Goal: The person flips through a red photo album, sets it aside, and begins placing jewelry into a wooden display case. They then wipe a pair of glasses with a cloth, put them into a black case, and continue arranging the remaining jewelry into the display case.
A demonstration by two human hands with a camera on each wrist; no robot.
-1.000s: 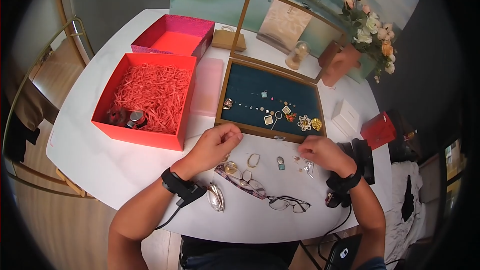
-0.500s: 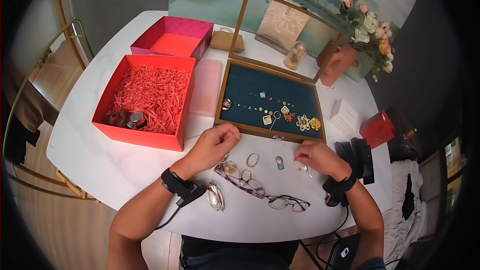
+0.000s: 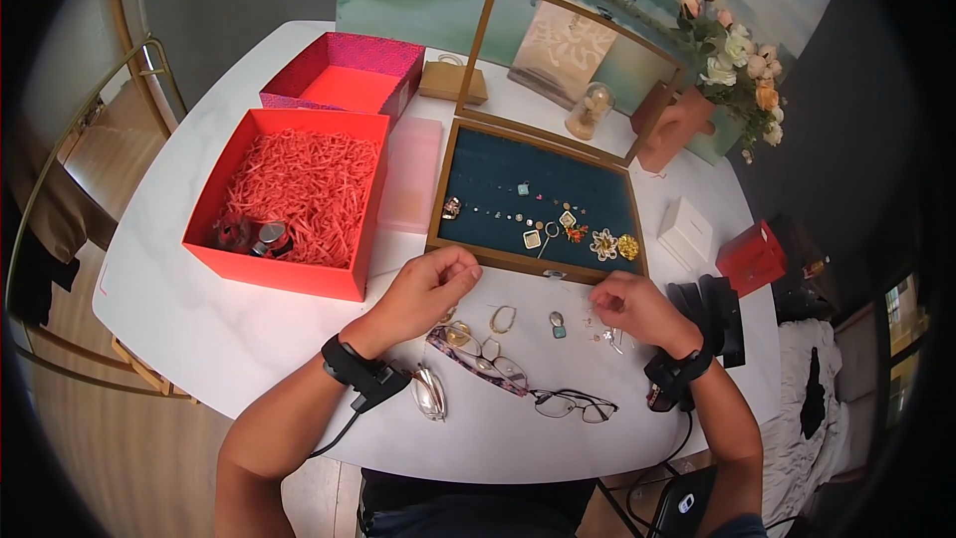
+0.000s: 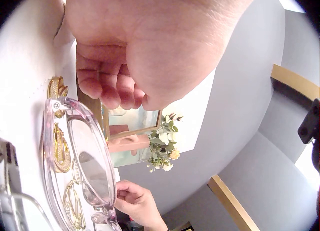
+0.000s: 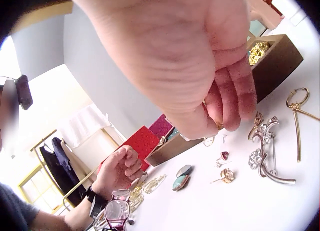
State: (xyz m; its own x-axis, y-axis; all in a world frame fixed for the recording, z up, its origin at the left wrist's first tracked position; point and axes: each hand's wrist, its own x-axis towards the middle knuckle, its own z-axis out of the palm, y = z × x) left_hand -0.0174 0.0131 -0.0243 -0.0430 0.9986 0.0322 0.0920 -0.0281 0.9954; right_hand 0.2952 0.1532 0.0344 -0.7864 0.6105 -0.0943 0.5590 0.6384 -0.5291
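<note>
My right hand (image 3: 645, 311) hovers low over the small jewelry at the front right of the box. Thumb and fingertips pinch a small gold earring (image 5: 219, 125), mostly hidden by the fingers. Below them lie a red stud earring (image 5: 224, 155), a gold flower stud (image 5: 228, 176) and a silver brooch (image 5: 270, 161). My left hand (image 3: 434, 284) rests loosely curled and holds nothing at the front left corner of the wooden jewelry box (image 3: 498, 259). Gold earrings (image 4: 61, 148) and clear pinkish glasses (image 4: 92, 156) lie near it. Turquoise earrings (image 3: 559, 325) and a gold hoop (image 3: 504, 319) lie between the hands.
Rings and brooches sit on the box's teal lining (image 3: 498, 159), its glass lid raised. A red box (image 3: 279, 277) of shredded paper stands left, a pink case (image 3: 410, 174) beside it. Black-framed glasses (image 3: 573, 406) lie in front. Black stands (image 3: 722, 319) are right of my right hand.
My right hand dipped left toward the small jewelry, then lifted slightly with its fingertips pinched together. The left hand stays where it was.
</note>
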